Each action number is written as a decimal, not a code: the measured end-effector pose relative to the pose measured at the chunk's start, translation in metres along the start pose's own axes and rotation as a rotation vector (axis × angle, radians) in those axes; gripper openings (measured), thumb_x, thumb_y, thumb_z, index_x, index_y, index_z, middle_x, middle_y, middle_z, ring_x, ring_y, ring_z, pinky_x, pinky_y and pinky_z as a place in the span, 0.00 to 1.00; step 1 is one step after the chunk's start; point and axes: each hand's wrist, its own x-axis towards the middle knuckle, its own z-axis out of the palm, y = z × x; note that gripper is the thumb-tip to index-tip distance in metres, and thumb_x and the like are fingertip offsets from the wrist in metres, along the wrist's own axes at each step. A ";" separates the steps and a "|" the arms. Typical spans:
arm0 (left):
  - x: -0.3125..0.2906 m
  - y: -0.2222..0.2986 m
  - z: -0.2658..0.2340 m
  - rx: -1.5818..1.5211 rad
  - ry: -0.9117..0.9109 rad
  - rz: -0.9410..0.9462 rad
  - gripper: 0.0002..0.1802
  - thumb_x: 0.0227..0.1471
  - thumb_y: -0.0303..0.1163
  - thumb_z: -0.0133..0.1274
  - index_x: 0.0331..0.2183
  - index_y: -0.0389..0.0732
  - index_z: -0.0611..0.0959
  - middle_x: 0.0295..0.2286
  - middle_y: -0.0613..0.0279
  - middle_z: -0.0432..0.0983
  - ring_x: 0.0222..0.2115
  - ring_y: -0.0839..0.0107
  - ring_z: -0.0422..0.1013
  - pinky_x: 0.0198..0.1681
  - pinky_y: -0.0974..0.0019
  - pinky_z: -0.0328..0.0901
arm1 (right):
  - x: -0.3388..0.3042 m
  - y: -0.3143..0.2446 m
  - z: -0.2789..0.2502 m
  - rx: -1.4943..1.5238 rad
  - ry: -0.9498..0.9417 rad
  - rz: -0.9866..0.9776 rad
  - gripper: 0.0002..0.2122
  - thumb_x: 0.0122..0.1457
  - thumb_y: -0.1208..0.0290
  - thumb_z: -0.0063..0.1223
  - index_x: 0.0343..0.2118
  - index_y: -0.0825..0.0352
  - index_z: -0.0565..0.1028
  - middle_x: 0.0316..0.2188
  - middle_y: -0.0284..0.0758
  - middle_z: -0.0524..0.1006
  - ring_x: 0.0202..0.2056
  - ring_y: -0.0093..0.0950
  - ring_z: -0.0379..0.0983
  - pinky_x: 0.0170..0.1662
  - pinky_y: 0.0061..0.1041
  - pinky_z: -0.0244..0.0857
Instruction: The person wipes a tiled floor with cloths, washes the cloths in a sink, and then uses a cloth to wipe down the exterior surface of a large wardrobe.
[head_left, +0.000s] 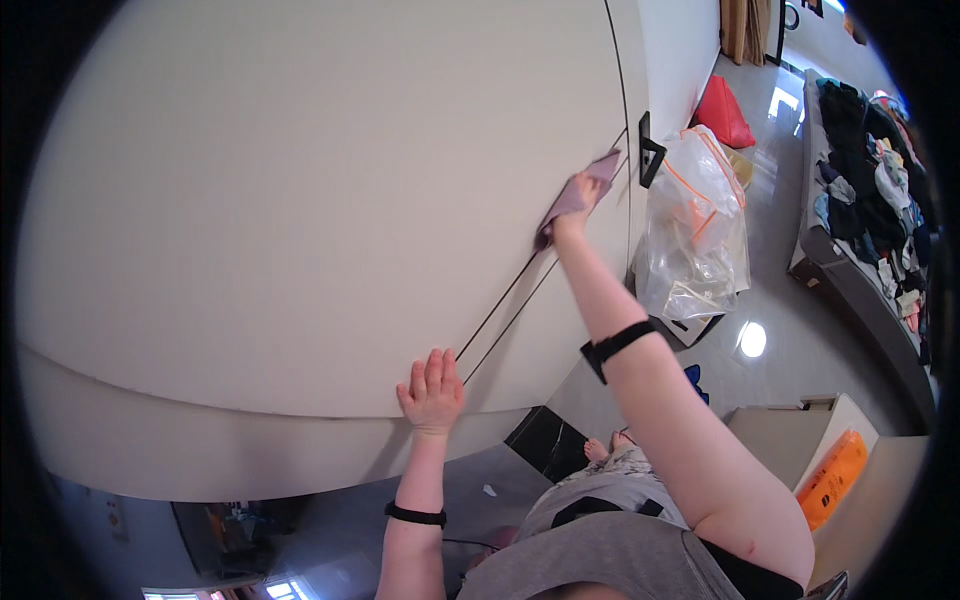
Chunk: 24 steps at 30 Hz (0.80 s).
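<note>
A large cream door panel [300, 200] with two thin dark lines running across it fills most of the head view. My right hand [580, 203] presses a mauve-grey cloth [600, 166] against the panel over these lines, near its right edge. A black door handle [648, 150] sits just right of the cloth, not touching it. Lower down, my left hand [433, 395] lies against the panel by the lower end of the lines, palm to the surface with fingers stretched out. It holds nothing.
Right of the door stand clear plastic bags [690, 235] and a red bag [724, 112]. Clothes lie heaped on a grey bed [820, 250] at far right. An orange packet [832, 480] rests by a cream cabinet [785, 435] at lower right. Glossy tiles [765, 365] cover the floor.
</note>
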 end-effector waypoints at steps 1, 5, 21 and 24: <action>0.002 0.001 0.003 0.003 0.007 -0.001 0.28 0.52 0.41 0.47 0.56 0.56 0.70 0.60 0.68 0.57 0.63 0.60 0.47 0.64 0.44 0.28 | -0.025 -0.007 0.010 0.112 0.085 0.021 0.13 0.62 0.70 0.36 0.45 0.71 0.66 0.53 0.52 0.61 0.58 0.46 0.54 0.61 0.40 0.48; -0.010 -0.016 -0.002 0.085 -0.009 0.000 0.29 0.52 0.43 0.46 0.57 0.56 0.69 0.60 0.68 0.57 0.63 0.59 0.46 0.64 0.43 0.28 | -0.206 -0.092 -0.050 0.650 -0.272 0.253 0.16 0.61 0.67 0.40 0.48 0.72 0.61 0.55 0.57 0.55 0.58 0.55 0.48 0.62 0.44 0.44; -0.010 -0.009 0.003 0.116 -0.018 0.028 0.28 0.51 0.41 0.46 0.55 0.56 0.72 0.59 0.67 0.59 0.63 0.55 0.46 0.63 0.40 0.29 | 0.019 -0.010 -0.026 0.437 -0.148 0.322 0.22 0.64 0.63 0.33 0.55 0.75 0.60 0.57 0.54 0.56 0.57 0.49 0.53 0.60 0.40 0.47; -0.005 -0.007 0.007 0.117 0.011 0.022 0.27 0.50 0.40 0.47 0.54 0.57 0.72 0.58 0.67 0.62 0.63 0.55 0.47 0.63 0.40 0.29 | 0.012 -0.004 -0.023 0.622 -0.022 0.326 0.22 0.64 0.63 0.32 0.55 0.75 0.59 0.58 0.53 0.56 0.58 0.47 0.53 0.60 0.39 0.47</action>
